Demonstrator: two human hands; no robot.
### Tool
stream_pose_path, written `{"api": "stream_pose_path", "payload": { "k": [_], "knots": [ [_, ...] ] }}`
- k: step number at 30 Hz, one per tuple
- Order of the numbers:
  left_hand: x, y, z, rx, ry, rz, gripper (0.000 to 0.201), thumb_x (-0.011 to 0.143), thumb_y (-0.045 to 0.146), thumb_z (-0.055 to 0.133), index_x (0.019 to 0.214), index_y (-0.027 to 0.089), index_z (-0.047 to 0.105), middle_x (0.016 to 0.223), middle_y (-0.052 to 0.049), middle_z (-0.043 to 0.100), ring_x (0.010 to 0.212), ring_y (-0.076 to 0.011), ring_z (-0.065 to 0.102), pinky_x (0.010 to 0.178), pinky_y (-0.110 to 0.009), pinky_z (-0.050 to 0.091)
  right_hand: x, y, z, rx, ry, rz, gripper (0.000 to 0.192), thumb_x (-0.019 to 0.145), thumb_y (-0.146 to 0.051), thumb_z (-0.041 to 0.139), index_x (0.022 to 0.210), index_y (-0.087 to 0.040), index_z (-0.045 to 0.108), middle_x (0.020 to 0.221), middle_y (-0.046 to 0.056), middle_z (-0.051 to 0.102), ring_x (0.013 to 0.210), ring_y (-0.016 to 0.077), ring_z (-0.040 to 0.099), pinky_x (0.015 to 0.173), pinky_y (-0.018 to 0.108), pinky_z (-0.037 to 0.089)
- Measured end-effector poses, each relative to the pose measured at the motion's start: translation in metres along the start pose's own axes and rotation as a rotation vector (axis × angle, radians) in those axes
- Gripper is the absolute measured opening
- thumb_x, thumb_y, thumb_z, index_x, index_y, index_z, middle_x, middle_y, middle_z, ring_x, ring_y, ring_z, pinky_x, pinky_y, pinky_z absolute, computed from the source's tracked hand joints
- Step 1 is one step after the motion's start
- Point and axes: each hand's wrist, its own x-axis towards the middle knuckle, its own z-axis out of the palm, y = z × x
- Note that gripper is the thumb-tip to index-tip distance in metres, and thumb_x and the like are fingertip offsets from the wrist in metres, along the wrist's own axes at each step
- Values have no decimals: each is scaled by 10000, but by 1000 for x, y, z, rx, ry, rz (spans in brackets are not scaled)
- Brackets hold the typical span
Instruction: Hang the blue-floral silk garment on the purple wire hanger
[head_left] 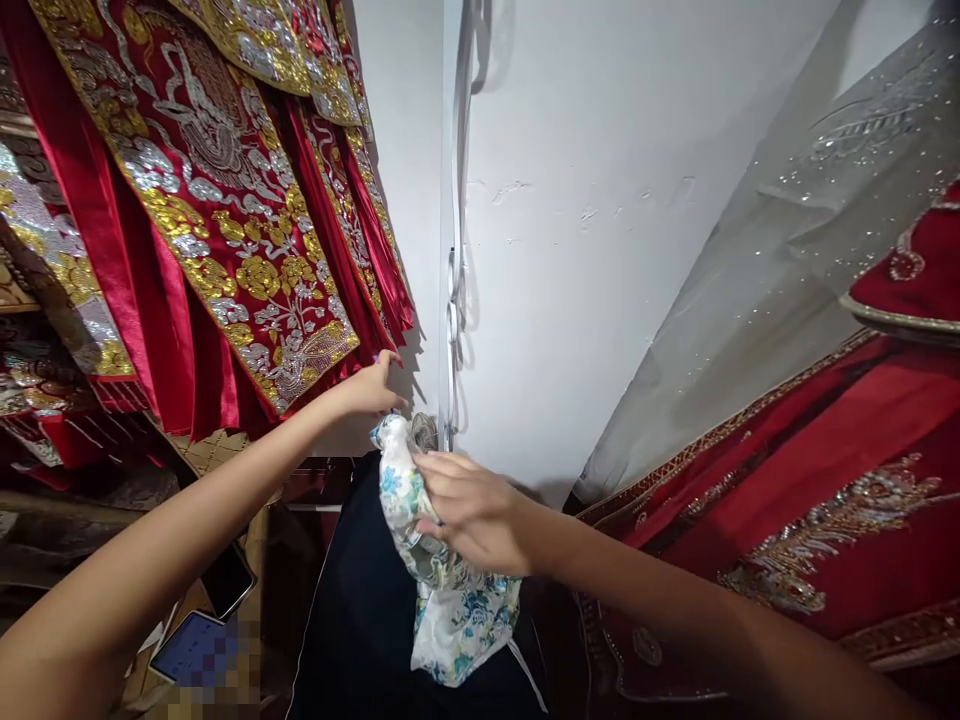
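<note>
A white cloth item with blue, green and yellow flowers [463, 632] lies bunched over the dark clothing on my lap, rising to a narrow end near the wall. My right hand [476, 508] is closed on its upper part, thumb on the near side and fingers across the top. My left hand [367, 388] reaches to the cloth's far end, just under the red fringe. Its thumb sticks up, apart from the fingers, which are partly turned away from view; I see nothing held there. A grey, loosely coiled bundle [424, 432] shows beside the cloth's narrow end.
A red embroidered garment [262, 240] hangs at the left. White cords [453, 330] run down the pale wall [570, 250]. At the right are a sheer glittery fabric [720, 290] and red beaded fabric [847, 480]. A tablet-like device [187, 648] and a phone [229, 580] lie lower left.
</note>
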Motion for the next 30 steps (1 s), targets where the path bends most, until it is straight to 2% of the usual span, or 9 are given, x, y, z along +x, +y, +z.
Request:
{"api": "stream_pose_path", "payload": {
  "k": [5, 9, 13, 15, 18, 20, 23, 27, 30],
  "knots": [
    [-10, 5, 10, -80, 19, 191, 799, 656, 127, 723, 1364, 207, 363, 902, -55, 715, 738, -228, 714, 607, -311, 544, 7, -14, 14, -75, -117, -79, 317, 1007, -375, 512, 1151, -178, 713, 1276, 114, 682, 1384, 255, 489, 1238, 445, 302],
    [-30, 34, -9, -292, -83, 416, 657, 733, 114, 636, 1338, 232, 409, 1066, -92, 695, 844, -198, 732, 756, -343, 595, 15, -4, -4, 97, 42, -161, 410, 1001, -449, 535, 1333, -225, 621, 1311, 91, 670, 1290, 212, 563, 1133, 423, 429],
    [-67, 62, -39, -335, -177, 567, 557, 840, 162, 600, 1361, 260, 425, 1199, -137, 670, 956, -224, 732, 834, -386, 609, 1, 39, -37, 11, 319, 184, 521, 949, -271, 594, 1462, -282, 504, 1423, 102, 572, 1339, 264, 512, 1136, 530, 406],
    [-81, 69, -51, -301, -121, 596, 512, 871, 208, 618, 1348, 266, 439, 1182, -136, 678, 965, -243, 737, 834, -402, 615, -13, 64, -49, -44, 376, 402, 631, 908, -297, 646, 1507, -284, 448, 1491, 113, 508, 1387, 308, 462, 1144, 566, 389],
    [-89, 71, -58, -297, -31, 587, 534, 881, 265, 650, 1363, 283, 422, 1157, -131, 672, 934, -256, 742, 796, -417, 625, -31, 87, -56, -39, 410, 540, 503, 950, -362, 605, 1442, -284, 539, 1401, 95, 604, 1306, 301, 552, 1092, 537, 456],
    [-85, 71, -53, -314, -1, 582, 553, 892, 275, 638, 1388, 297, 393, 1186, -128, 650, 926, -247, 739, 805, -425, 627, -33, 89, -55, -61, 489, 515, 387, 1011, -330, 506, 1382, -299, 609, 1366, 64, 647, 1297, 264, 575, 1117, 508, 446],
    [-71, 75, -37, -299, 69, 622, 591, 916, 258, 578, 1450, 312, 331, 1254, -130, 613, 936, -226, 727, 846, -417, 619, -21, 73, -50, -126, 549, 411, 398, 1036, -290, 455, 1406, -323, 600, 1446, 31, 602, 1403, 246, 493, 1198, 529, 356],
    [-48, 88, -19, -196, 189, 705, 647, 925, 213, 514, 1525, 261, 278, 1178, -129, 641, 968, -228, 693, 912, -415, 578, 3, 46, -52, -145, 216, 164, 437, 1031, -324, 481, 1463, -377, 522, 1539, -23, 503, 1500, 256, 354, 1242, 603, 229],
    [-35, 97, -17, -210, 170, 794, 645, 928, 194, 492, 1534, 236, 275, 1044, -95, 661, 965, -230, 680, 932, -415, 554, 1, 46, -69, -299, 237, 173, 645, 968, -409, 597, 1562, -405, 346, 1628, -10, 369, 1534, 302, 263, 1243, 646, 139]
  ]
}}
